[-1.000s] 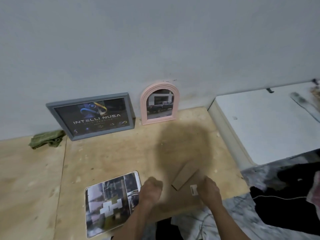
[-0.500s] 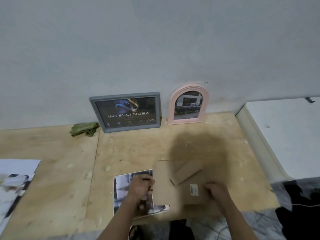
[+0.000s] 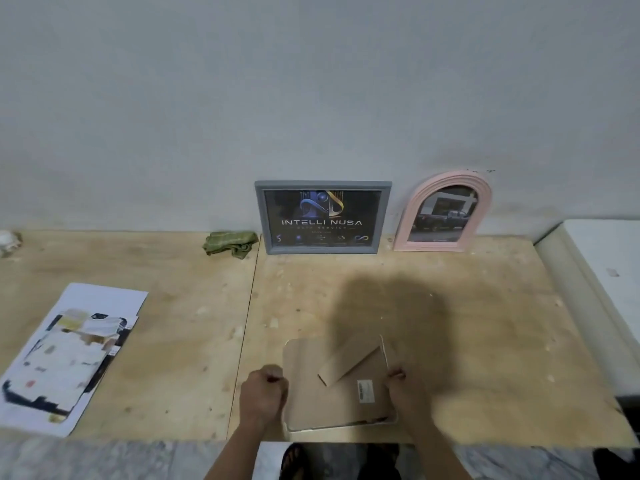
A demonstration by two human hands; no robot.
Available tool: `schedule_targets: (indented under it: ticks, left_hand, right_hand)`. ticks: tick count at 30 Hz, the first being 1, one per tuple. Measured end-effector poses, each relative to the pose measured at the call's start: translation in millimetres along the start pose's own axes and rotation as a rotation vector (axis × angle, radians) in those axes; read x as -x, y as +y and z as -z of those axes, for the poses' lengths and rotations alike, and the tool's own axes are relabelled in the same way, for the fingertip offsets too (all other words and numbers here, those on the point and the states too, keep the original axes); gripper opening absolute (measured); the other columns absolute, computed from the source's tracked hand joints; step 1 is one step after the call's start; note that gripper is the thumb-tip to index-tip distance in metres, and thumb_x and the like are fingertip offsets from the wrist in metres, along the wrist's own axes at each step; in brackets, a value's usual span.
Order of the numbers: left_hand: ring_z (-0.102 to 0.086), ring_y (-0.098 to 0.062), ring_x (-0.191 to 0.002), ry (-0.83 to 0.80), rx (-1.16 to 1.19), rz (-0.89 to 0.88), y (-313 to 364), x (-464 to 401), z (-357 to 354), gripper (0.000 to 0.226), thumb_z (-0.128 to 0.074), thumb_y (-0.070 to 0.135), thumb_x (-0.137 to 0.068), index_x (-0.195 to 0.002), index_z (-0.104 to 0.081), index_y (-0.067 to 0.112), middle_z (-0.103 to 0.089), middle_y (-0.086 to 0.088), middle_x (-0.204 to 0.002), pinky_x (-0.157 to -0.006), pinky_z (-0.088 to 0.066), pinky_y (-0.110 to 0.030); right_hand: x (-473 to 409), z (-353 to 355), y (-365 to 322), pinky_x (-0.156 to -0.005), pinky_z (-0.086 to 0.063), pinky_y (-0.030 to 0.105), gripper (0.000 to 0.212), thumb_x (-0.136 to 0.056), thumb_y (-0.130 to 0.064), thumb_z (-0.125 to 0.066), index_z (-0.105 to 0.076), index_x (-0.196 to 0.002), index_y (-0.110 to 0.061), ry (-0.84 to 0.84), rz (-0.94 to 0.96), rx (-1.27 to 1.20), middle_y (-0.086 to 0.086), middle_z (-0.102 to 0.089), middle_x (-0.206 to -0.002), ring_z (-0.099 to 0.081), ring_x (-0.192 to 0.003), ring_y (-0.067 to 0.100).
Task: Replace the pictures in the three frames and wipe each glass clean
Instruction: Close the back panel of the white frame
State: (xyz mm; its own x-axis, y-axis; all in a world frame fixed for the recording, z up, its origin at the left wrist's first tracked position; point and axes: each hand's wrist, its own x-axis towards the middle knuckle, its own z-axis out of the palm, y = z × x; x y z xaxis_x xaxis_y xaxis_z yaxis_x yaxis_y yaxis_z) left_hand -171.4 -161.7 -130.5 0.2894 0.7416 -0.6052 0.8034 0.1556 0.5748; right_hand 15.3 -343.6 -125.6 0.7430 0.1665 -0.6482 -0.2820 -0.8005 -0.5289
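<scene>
A brown backing board [image 3: 311, 393] with its stand flap raised lies face down at the near edge of the plywood desk [image 3: 485, 323]. The left hand [image 3: 263, 393] sits at its left edge, fingers curled; whether they grip the board I cannot tell. The right hand [image 3: 403, 393] pinches the right edge. Against the wall stand a grey frame [image 3: 323, 217] and a pink arched frame [image 3: 445, 211], a green cloth [image 3: 230, 242] just beside the grey one. Loose prints [image 3: 65, 355] lie well to the left.
</scene>
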Motion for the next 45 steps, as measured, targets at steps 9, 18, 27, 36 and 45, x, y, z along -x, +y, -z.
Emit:
schedule_targets:
  ticks: [9,18,27,36,45]
  left_hand:
    - [-0.047,-0.017,-0.052,0.024,-0.072,-0.104,7,13,-7,0.032,-0.062,0.004,-0.075,-0.056,-0.043,0.021,-0.053,0.002,-0.050,-0.049,-0.035,-0.028]
    - [-0.050,-0.021,-0.063,0.131,-0.115,-0.096,7,17,-19,0.016,-0.064,0.016,-0.088,-0.073,-0.068,0.013,-0.053,0.007,-0.057,-0.057,-0.040,-0.026]
    - [-0.059,-0.022,-0.072,-0.047,0.311,0.011,-1,7,-9,0.022,-0.075,0.005,-0.076,-0.058,-0.068,0.014,-0.065,0.008,-0.065,-0.074,-0.044,-0.032]
    - [-0.053,-0.012,-0.040,-0.181,0.454,0.148,4,8,-4,0.008,-0.066,-0.003,-0.089,-0.087,-0.073,-0.002,-0.066,-0.009,-0.065,-0.041,-0.044,-0.021]
    - [-0.066,-0.028,-0.078,-0.120,0.366,0.091,16,7,8,0.029,-0.062,0.028,-0.095,-0.077,-0.076,0.010,-0.074,-0.008,-0.081,-0.071,-0.048,-0.033]
  right_hand:
    - [3,3,2,-0.062,-0.040,0.030,0.018,-0.091,-0.012,-0.044,-0.057,-0.089,-0.024,0.068,0.070,0.254,0.007,-0.062,-0.091,-0.057,-0.082,0.026]
    - [2,8,-2,-0.058,-0.037,0.030,0.022,-0.087,-0.011,-0.043,-0.045,-0.072,-0.028,0.017,0.012,0.230,0.010,-0.061,-0.093,-0.057,-0.086,0.029]
    - [-5,14,1,-0.064,-0.042,0.034,0.013,-0.085,-0.018,-0.054,-0.060,-0.078,-0.008,-0.031,-0.073,0.128,0.010,-0.062,-0.082,-0.055,-0.073,0.023]
    - [1,20,-3,-0.067,-0.052,0.037,0.015,-0.091,-0.010,-0.060,-0.067,-0.094,0.002,-0.251,-0.244,-0.463,0.018,-0.071,-0.085,-0.065,-0.075,0.031]
    - [11,14,-21,-0.076,-0.051,0.040,0.026,-0.095,-0.023,-0.056,-0.066,-0.098,0.000,-0.273,-0.180,-0.433,0.015,-0.070,-0.087,-0.064,-0.080,0.029]
